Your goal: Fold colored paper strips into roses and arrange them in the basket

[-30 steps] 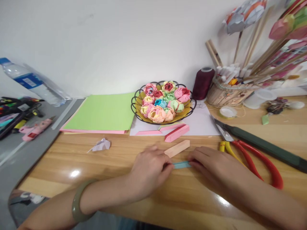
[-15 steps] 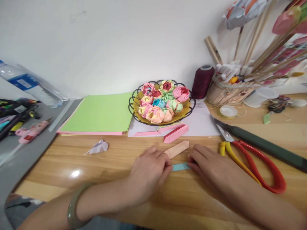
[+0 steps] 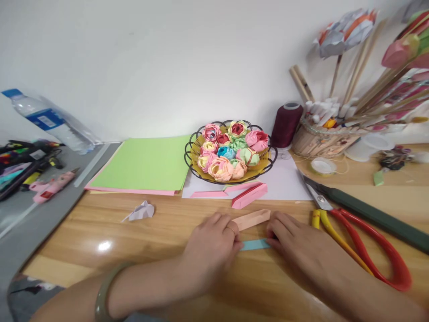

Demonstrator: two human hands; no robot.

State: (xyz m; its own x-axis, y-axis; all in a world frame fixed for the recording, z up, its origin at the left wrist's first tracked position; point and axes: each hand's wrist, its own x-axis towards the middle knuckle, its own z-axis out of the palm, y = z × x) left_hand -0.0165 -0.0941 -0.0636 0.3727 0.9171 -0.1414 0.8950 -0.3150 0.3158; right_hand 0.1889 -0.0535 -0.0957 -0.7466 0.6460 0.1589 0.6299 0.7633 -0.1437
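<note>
A narrow blue folded paper strip [image 3: 254,244] spans the gap between my two hands, low over the wooden table. My left hand [image 3: 212,248] is closed on its left end, the fingertips hidden beneath the hand. The right end is pinched by my right hand [image 3: 296,241], whose thumb and fingers are pressed together. Just beyond the strip lies a peach folded paper piece [image 3: 252,219], partly covered by my left hand. Farther back are pink folded paper pieces [image 3: 250,195], one with a red inside.
A basket [image 3: 188,154] of paper flowers stands behind, beside green paper [image 3: 140,163]. Red-and-yellow-handled scissors [image 3: 378,250] and a dark green-handled tool [image 3: 375,217] lie right. A crumpled paper scrap [image 3: 142,211] lies left; a thread spool [image 3: 287,125] stands near the wall.
The whole view has shifted, so everything appears slightly lower and farther right. Both hands stay on the blue strip, and slightly more of it shows between them.
</note>
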